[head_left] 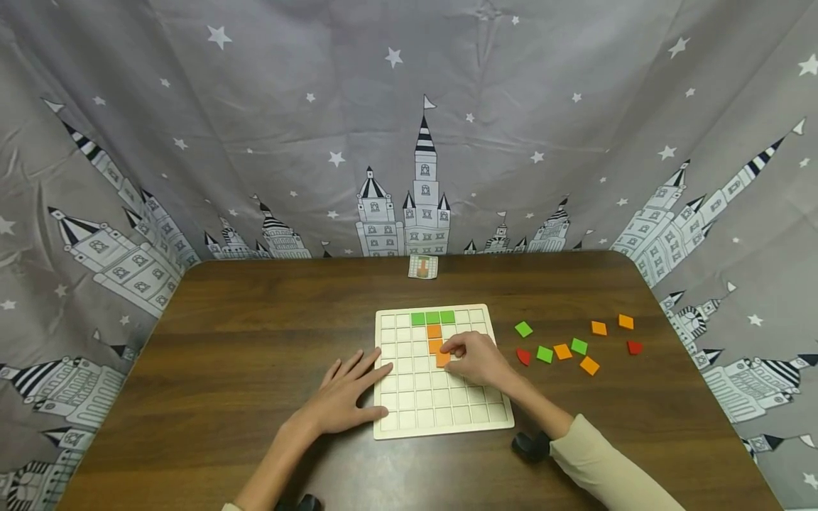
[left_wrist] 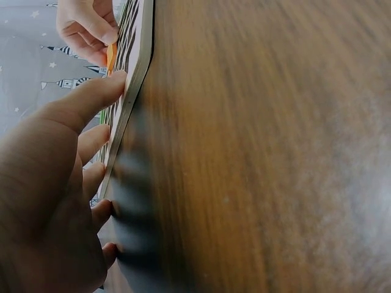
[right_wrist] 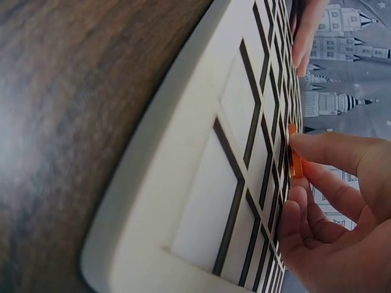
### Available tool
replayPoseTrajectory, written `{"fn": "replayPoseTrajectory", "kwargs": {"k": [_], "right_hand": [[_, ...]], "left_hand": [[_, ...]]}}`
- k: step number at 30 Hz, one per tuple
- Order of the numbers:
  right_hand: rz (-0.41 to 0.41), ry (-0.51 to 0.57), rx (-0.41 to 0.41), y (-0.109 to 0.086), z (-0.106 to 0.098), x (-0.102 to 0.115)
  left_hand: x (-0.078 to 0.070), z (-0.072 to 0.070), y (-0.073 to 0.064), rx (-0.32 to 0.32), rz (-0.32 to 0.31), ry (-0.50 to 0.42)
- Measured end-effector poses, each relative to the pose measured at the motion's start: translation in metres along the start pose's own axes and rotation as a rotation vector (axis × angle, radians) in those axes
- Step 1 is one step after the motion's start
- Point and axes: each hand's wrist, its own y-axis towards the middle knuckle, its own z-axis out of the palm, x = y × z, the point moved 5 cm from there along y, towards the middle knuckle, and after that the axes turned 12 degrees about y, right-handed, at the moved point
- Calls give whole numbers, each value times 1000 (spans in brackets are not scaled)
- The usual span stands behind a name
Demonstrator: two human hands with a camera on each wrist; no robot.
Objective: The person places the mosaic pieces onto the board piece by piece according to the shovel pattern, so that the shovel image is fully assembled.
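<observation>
A pale gridded board [head_left: 409,397] lies on the wooden table. Three green square tiles [head_left: 432,317] sit side by side in its top row, with orange tiles [head_left: 434,331] in a column below the middle one. My right hand [head_left: 479,358] pinches an orange square tile [head_left: 443,360] between thumb and fingers, at the lower end of that column; the right wrist view shows this tile [right_wrist: 295,157] edge-on, tilted against the grid. With fingers spread, my left hand [head_left: 345,397] rests at the board's left edge, its thumb [left_wrist: 113,88] and some fingertips touching the rim.
Right of the board lie several loose tiles: green squares [head_left: 544,354], orange squares [head_left: 589,365] and red rounded pieces [head_left: 523,356]. A small card [head_left: 423,267] with a printed grid pattern is at the table's back edge. A grey castle-print curtain [head_left: 307,128] hangs behind.
</observation>
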Motion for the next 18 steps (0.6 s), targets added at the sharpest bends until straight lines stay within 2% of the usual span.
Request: {"fn": "replayPoseTrajectory", "kwargs": {"k": [18], "right_hand": [[-18,-43,-21,3,6,3]], "left_hand": [[-1,-1,0,3,-11,-1]]}}
